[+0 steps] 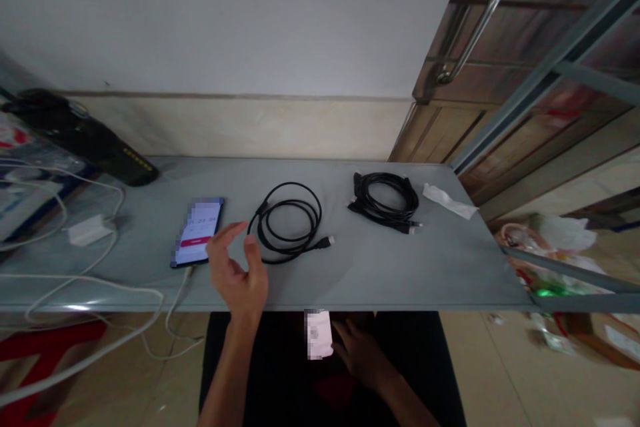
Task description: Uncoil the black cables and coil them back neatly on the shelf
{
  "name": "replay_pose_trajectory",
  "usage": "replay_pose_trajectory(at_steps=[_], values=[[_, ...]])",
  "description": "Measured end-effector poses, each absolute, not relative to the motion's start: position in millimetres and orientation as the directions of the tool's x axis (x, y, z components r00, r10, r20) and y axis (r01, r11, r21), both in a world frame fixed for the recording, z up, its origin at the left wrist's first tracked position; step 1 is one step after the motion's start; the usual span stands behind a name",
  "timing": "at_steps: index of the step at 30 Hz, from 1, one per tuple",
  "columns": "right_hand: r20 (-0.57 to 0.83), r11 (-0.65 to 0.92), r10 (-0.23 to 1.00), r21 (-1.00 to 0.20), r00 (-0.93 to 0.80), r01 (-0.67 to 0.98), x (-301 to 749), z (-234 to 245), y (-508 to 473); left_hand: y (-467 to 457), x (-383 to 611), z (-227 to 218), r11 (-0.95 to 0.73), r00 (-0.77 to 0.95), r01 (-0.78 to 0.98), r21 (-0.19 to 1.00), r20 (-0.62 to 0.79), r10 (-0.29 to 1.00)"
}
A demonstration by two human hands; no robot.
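Note:
My left hand [237, 270] hovers over the grey table [400, 267], fingers loosely spread and holding nothing. It sits between a lit phone [197, 232] on its left and a loosely coiled black cable [290, 221] just right of its fingertips. Below the table edge, my right hand [357, 350] rests on my dark lap. It holds a small pale card [319, 333]. A second, tighter black cable bundle [386, 201] lies further right on the table.
A white charger with white cords [90, 230] trails over the left table edge. A black device [80, 137] leans at the far left. A white wrapper [449, 201] lies near the right corner. A wooden door [500, 80] stands right; litter covers the floor.

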State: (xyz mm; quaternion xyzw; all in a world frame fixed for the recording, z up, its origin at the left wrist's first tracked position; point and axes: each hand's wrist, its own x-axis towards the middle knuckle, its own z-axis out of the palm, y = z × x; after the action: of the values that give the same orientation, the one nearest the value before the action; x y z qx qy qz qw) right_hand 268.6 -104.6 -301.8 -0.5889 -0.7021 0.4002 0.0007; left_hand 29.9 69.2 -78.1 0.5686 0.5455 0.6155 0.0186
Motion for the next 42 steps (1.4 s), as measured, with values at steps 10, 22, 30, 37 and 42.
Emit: replay_pose_trajectory(at_steps=[10,22,30,37,42], values=[[-0.432,-0.018,0.848,-0.603,-0.308,0.797,269.1,-281.2,-101.0,93.1,15.9,-94.1,-0.546,0.370,0.669,0.504,0.412,0.833],[0.323,0.469,0.881,-0.703,-0.346,0.534,272.9,-138.9,-87.5,67.7,41.0,-97.3,-0.620,0.500,0.749,0.231,0.417,0.759],[0.377,0.547,0.835,-0.483,-0.401,0.684,266.4,-91.9,31.2,64.0,46.3,-92.5,-0.643,0.542,0.714,0.277,0.363,0.758],[0.388,0.558,0.829,-0.544,-0.403,0.627,265.6,-106.6,51.6,65.0,41.1,-86.9,-0.686,0.554,0.672,0.281,0.424,0.716],[0.387,0.507,0.861,-0.611,-0.330,0.608,263.9,-107.2,51.3,72.6,38.0,-90.8,-0.368,0.092,0.861,0.350,0.606,0.790]])
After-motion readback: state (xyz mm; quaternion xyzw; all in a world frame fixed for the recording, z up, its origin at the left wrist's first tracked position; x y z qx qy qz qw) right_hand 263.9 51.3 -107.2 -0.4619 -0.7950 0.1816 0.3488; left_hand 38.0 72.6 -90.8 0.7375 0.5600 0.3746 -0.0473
